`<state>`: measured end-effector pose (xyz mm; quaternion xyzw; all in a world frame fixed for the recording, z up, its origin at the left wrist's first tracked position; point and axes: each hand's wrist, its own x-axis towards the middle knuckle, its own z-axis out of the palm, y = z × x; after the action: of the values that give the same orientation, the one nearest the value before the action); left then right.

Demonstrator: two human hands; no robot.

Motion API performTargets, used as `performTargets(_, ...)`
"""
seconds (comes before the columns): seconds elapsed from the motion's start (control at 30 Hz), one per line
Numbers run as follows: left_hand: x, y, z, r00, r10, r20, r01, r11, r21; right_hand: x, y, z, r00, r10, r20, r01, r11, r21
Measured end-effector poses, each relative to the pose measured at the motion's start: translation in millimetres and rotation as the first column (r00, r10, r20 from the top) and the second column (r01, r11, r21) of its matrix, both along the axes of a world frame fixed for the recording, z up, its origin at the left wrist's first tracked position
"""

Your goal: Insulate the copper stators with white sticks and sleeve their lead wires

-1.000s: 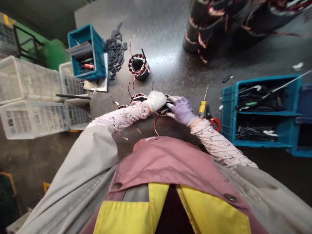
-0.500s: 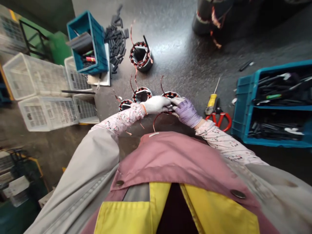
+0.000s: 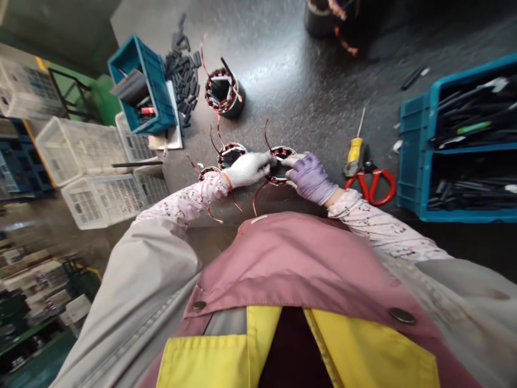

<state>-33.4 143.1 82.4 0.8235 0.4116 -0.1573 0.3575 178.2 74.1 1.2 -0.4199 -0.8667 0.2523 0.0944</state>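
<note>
A motor stator (image 3: 281, 151) with copper windings and a white-edged rim stands on the dark table near its front edge. My left hand (image 3: 249, 169), in a white glove, has its fingertips pressed together on the left rim of this stator. In a purple glove with pale fingertips, my right hand (image 3: 311, 178) grips the opposite side, fingers bent over the rim. Part of the stator is hidden under the fingers. Reddish wire leads stick out above and below it. Just left is a second stator (image 3: 231, 153), and a third (image 3: 209, 171) is partly covered by my left wrist.
Another stator (image 3: 222, 92) stands farther back, beside a pile of short black tubes (image 3: 181, 81). A blue bin (image 3: 158, 86) is at the left. To the right lie a yellow-handled screwdriver (image 3: 354, 150), red-handled cutters (image 3: 374, 186) and a divided blue bin (image 3: 416, 156) of black pieces.
My hands have drawn slightly apart, the left one moving left, so more of the stator's inside shows between them. The whole view has shifted a little with my head.
</note>
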Motion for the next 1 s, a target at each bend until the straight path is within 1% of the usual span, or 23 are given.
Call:
performTargets(0.03, 3, -2, -1.3, 0.999, -0.036, -0.010, 0.036, 0.999, 0.006, 0, 1, 0.2, 1.000, 0.024, 0.010, -0.024, 1.000, -0.003)
performTargets(0.1, 13, -4, -5.2, 0.990, -0.115, -0.083, 0.115, 0.993, -0.005, 0, 2, 0.7, 0.998, 0.058, 0.022, -0.057, 0.998, -0.008)
performTargets(0.17, 23, -3, -8.0, 0.967, -0.188, -0.170, 0.187, 0.982, -0.024, 1, 1, 1.9, 0.998, 0.059, 0.025, -0.058, 0.998, -0.004)
performTargets(0.23, 31, -1, -7.4, 0.940, -0.244, -0.238, 0.245, 0.969, -0.026, 2, -1, 3.6, 0.998, 0.045, 0.036, -0.045, 0.999, 0.003)
performTargets(0.3, 35, 1, -3.9, 0.918, -0.278, -0.283, 0.282, 0.959, -0.027, 2, -2, 5.7, 0.998, 0.035, 0.056, -0.035, 0.999, 0.002)
performTargets(0.37, 35, -1, -0.3, 0.908, -0.277, -0.315, 0.279, 0.960, -0.040, 3, -2, 7.6, 0.997, 0.025, 0.073, -0.025, 1.000, -0.001)
performTargets(0.47, 30, -9, 0.4, 0.926, -0.187, -0.328, 0.194, 0.981, -0.013, 1, -2, 8.7, 0.996, 0.002, 0.084, -0.001, 1.000, -0.011)
performTargets(0.53, 24, -18, -3.3, 0.947, -0.091, -0.308, 0.108, 0.993, 0.040, 0, -3, 7.7, 0.997, -0.012, 0.075, 0.014, 1.000, -0.026)
performTargets(0.6, 15, -27, -8.0, 0.968, 0.032, -0.251, -0.009, 0.996, 0.093, -1, -5, 6.1, 0.999, -0.028, 0.047, 0.030, 0.999, -0.032)
performTargets(0.63, 11, -31, -9.6, 0.971, 0.109, -0.211, -0.087, 0.990, 0.109, -1, -6, 5.3, 0.999, -0.036, 0.026, 0.037, 0.999, -0.031)
performTargets(0.7, 0, -35, -8.9, 0.956, 0.270, -0.116, -0.255, 0.958, 0.133, -3, -7, 4.3, 0.999, -0.048, -0.021, 0.048, 0.998, -0.033)
performTargets(0.73, -5, -36, -6.3, 0.943, 0.328, -0.062, -0.316, 0.936, 0.153, -3, -7, 4.1, 0.998, -0.052, -0.040, 0.051, 0.998, -0.037)
performTargets(0.77, -9, -35, -2.4, 0.937, 0.350, -0.010, -0.343, 0.922, 0.179, -4, -7, 4.0, 0.997, -0.055, -0.054, 0.053, 0.998, -0.044)
performTargets(0.8, -12, -33, 2.4, 0.944, 0.330, 0.028, -0.329, 0.922, 0.207, -4, -7, 4.0, 0.996, -0.059, -0.061, 0.056, 0.997, -0.050)
performTargets(0.83, -14, -30, 7.2, 0.963, 0.269, 0.034, -0.270, 0.936, 0.226, -5, -7, 3.9, 0.996, -0.062, -0.065, 0.058, 0.997, -0.053)
performTargets(0.87, -13, -26, 11.5, 0.985, 0.172, 0.000, -0.167, 0.960, 0.223, -5, -6, 3.6, 0.996, -0.064, -0.066, 0.060, 0.997, -0.052)
performTargets(0.9, -10, -22, 14.7, 0.996, 0.053, -0.074, -0.039, 0.981, 0.189, -5, -5, 3.2, 0.996, -0.064, -0.066, 0.061, 0.997, -0.049)
performTargets(0.93, -5, -18, 16.5, 0.983, -0.073, -0.167, 0.095, 0.987, 0.127, -5, -5, 2.7, 0.996, -0.066, -0.065, 0.063, 0.997, -0.045)
performTargets(0.97, 2, -13, 16.8, 0.948, -0.190, -0.255, 0.210, 0.976, 0.052, -5, -4, 2.1, 0.996, -0.068, -0.065, 0.065, 0.997, -0.041)
performTargets(1.0, 10, -8, 15.9, 0.904, -0.283, -0.319, 0.295, 0.955, -0.013, -5, -4, 1.6, 0.996, -0.070, -0.064, 0.068, 0.997, -0.037)
